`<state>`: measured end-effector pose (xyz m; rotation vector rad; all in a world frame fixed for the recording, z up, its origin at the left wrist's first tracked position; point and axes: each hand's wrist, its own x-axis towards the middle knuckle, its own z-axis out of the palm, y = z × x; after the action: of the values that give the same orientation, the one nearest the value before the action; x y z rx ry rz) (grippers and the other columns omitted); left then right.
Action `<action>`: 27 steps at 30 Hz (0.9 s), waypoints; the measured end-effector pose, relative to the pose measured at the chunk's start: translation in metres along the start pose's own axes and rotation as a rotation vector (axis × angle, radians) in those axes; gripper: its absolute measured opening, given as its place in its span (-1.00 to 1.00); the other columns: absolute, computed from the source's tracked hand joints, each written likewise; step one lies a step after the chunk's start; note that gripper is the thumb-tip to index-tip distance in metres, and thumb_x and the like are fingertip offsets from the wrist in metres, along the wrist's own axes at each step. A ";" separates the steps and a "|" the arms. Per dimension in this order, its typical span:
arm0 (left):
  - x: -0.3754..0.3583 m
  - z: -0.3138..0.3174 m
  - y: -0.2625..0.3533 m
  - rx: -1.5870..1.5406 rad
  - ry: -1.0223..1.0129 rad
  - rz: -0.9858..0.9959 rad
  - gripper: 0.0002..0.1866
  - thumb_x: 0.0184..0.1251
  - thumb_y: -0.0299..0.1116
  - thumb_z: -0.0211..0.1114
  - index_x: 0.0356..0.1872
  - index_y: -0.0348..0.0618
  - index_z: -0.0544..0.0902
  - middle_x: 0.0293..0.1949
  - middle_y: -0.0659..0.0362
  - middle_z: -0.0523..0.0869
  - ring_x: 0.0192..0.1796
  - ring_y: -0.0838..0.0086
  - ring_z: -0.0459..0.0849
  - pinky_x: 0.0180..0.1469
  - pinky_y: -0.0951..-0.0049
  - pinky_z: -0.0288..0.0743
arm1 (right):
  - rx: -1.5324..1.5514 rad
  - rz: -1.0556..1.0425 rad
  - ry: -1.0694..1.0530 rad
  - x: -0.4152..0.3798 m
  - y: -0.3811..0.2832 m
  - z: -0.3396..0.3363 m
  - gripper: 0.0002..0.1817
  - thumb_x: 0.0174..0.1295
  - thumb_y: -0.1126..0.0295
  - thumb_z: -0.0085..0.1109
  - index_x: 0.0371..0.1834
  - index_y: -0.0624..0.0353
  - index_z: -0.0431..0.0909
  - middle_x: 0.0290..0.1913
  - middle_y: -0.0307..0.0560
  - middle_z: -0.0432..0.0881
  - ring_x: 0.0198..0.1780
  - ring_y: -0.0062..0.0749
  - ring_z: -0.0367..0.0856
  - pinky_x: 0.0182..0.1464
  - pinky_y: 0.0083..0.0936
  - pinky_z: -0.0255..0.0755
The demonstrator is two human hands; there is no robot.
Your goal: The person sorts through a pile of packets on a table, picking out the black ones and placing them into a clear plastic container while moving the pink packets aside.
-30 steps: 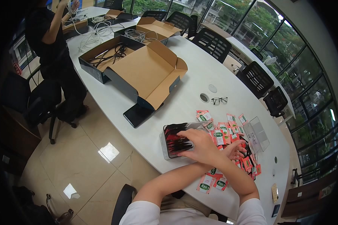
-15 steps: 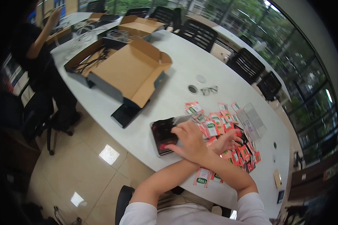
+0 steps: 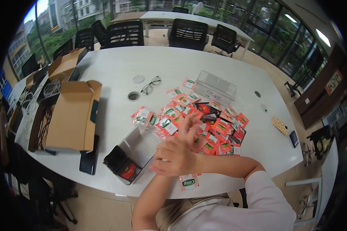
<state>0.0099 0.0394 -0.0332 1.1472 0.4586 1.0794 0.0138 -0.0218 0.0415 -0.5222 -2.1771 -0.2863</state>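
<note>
My forearms cross in front of me. Over the near side of a heap of pink-and-white Cozy sachets (image 3: pixel 167 125) is my left hand (image 3: pixel 189 130), its slightly blurred fingers extended and nothing visible in them. Nearer me, my right hand (image 3: pixel 175 157) passes above the left wrist, loosely bent with fingers apart and no object showing. Just left of it stands a clear plastic box (image 3: pixel 142 138), with black-and-red packets (image 3: pixel 128 169) at its near left end. More black packets (image 3: pixel 207 109) lie among the pink ones. One sachet (image 3: pixel 189 182) rests by the table's near edge.
A second clear plastic container (image 3: pixel 216 87) lies behind the heap. Eyeglasses (image 3: pixel 150 85) are beside a cable hole (image 3: pixel 133 96). An open cardboard box (image 3: pixel 71 119), a black phone-like slab (image 3: pixel 89 158) and cables are left. A yellow case (image 3: pixel 280 126) is right. A person stands at far left.
The view has swung left to right across the table. My right hand has left the black packets in the clear box and drawn back toward the left wrist. My left hand stays over the sachets.
</note>
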 end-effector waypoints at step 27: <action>-0.016 0.026 0.021 0.880 -0.086 0.242 -0.17 0.09 -0.39 0.37 0.46 -0.20 0.29 0.40 -0.09 0.33 0.28 0.09 0.48 0.33 0.08 0.34 | 0.340 0.986 -0.526 -0.081 0.174 -0.159 -0.66 -0.05 0.51 0.44 -0.19 0.19 0.53 -0.35 -0.15 0.68 -0.25 -0.37 0.64 -0.14 -0.42 0.47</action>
<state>0.0138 0.0129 -0.0073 2.0551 0.7773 1.0459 0.2501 0.0508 0.0776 -1.4882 -2.0788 0.8137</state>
